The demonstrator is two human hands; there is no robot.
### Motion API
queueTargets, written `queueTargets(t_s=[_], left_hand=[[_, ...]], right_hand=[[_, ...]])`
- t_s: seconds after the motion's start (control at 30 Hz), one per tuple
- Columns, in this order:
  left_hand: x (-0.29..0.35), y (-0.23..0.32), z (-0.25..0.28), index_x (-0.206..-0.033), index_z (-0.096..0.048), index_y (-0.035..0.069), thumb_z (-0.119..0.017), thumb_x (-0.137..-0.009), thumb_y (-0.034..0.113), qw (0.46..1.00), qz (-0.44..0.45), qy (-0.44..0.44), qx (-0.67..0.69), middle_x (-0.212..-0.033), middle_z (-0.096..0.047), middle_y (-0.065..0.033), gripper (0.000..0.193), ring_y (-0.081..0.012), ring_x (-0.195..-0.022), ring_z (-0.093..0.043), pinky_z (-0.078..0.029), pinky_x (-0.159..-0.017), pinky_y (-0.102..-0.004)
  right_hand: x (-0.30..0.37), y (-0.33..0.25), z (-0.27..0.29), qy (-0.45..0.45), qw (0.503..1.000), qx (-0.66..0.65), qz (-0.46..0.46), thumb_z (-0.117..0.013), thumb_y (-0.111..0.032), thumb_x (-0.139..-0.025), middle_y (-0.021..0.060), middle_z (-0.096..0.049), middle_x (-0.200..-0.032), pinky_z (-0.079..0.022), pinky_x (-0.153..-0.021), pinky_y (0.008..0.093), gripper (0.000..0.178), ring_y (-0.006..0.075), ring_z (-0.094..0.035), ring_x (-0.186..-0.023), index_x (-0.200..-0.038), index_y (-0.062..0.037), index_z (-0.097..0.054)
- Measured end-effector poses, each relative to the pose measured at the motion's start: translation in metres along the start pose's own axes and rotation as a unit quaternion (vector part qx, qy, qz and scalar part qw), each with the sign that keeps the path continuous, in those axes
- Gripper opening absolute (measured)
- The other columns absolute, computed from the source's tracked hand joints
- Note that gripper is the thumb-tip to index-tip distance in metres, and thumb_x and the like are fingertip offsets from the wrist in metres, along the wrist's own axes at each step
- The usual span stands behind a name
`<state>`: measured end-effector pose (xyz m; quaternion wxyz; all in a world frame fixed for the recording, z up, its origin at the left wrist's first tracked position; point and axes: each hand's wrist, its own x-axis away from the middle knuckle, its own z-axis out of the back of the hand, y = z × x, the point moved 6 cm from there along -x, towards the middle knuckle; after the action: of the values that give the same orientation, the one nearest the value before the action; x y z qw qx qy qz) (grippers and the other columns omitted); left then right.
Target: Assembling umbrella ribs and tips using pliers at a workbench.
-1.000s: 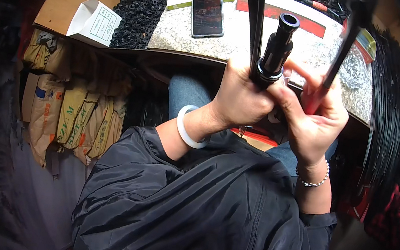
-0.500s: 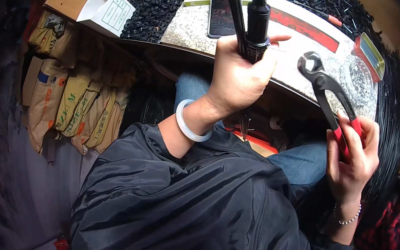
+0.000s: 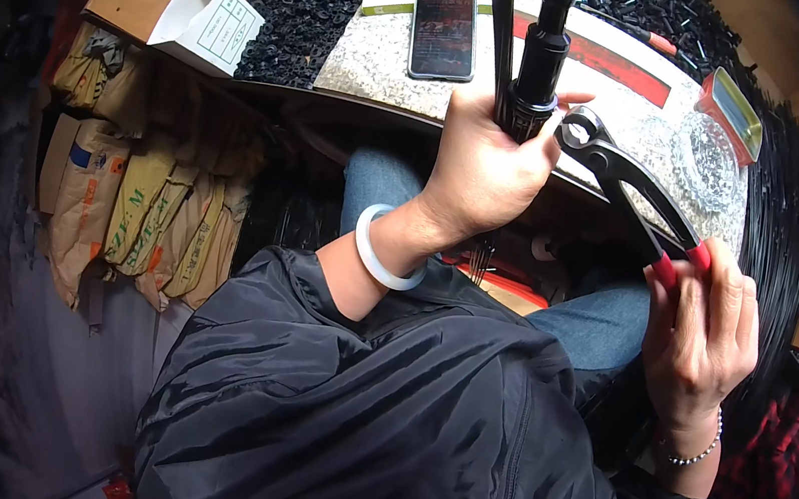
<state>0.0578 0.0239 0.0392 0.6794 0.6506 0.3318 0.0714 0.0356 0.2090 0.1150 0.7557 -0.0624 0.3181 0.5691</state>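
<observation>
Upright in my left hand [image 3: 491, 171] is a black stepped tube [image 3: 542, 61], with a bundle of thin black rods [image 3: 498, 35] beside it. My fingers wrap round its lower part, which they mostly hide; thin rod ends [image 3: 482, 260] show below the hand. My right hand [image 3: 704, 335] is closed on the red handles of dark metal pincers [image 3: 605, 159]. Their rounded jaws lie close beside my left thumb and the tube; whether they touch, I cannot tell.
On the speckled bench top [image 3: 373, 69] lie a phone [image 3: 445, 28], a red strip [image 3: 605, 65] and a coil of clear plastic [image 3: 706, 159]. Small black parts are heaped [image 3: 300, 9] behind a white carton [image 3: 207, 22]. Long black rods [image 3: 781, 229] hang at the right; paper sacks [image 3: 138, 205] stand left.
The pincers have swung left, their jaws now beside the tube. My left hand has shifted slightly right and down with the tube; my right hand holds the handles nearer their ends.
</observation>
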Motion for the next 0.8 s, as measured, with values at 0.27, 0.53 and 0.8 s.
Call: queueTargets(t_s=[0.27, 0.53, 0.8], left_hand=[[0.011, 0.014, -0.008, -0.104, -0.061, -0.011, -0.057, -0.085, 0.001, 0.991, -0.062, -0.077, 0.094, -0.071, -0.057, -0.0026, 0.022, -0.0038, -0.059, -0.05, -0.037, -0.05, -0.0179], [0.013, 0.014, -0.002, -0.099, -0.066, -0.003, -0.056, -0.081, -0.007, 0.996, -0.038, -0.061, 0.056, -0.071, -0.061, -0.0004, 0.021, -0.0034, -0.065, -0.053, -0.044, -0.055, -0.0195], [0.012, 0.014, -0.008, -0.097, -0.065, -0.004, -0.052, -0.083, -0.008, 0.99, -0.085, -0.077, 0.087, -0.072, -0.064, -0.0056, 0.02, -0.0038, -0.056, -0.054, -0.043, -0.048, -0.019]], right_hand=[[0.06, -0.014, -0.054, -0.336, 0.363, -0.813, -0.308, -0.077, 0.007, -0.062, 0.0015, -0.051, -0.059, -0.04, -0.042, 0.0231, 0.037, 0.0086, -0.052, -0.048, -0.077, -0.004, -0.045], [0.033, -0.001, -0.033, -0.116, 0.911, -0.383, -0.096, -0.061, 0.006, -0.073, 0.0199, -0.056, -0.095, -0.049, -0.065, 0.035, 0.051, 0.029, -0.058, -0.073, -0.121, 0.0068, -0.044], [0.046, -0.002, -0.046, -0.289, 0.717, -0.572, -0.272, -0.072, -0.001, -0.07, 0.0068, -0.052, -0.076, -0.043, -0.061, 0.0277, 0.064, 0.0156, -0.056, -0.071, -0.123, 0.0, -0.037]])
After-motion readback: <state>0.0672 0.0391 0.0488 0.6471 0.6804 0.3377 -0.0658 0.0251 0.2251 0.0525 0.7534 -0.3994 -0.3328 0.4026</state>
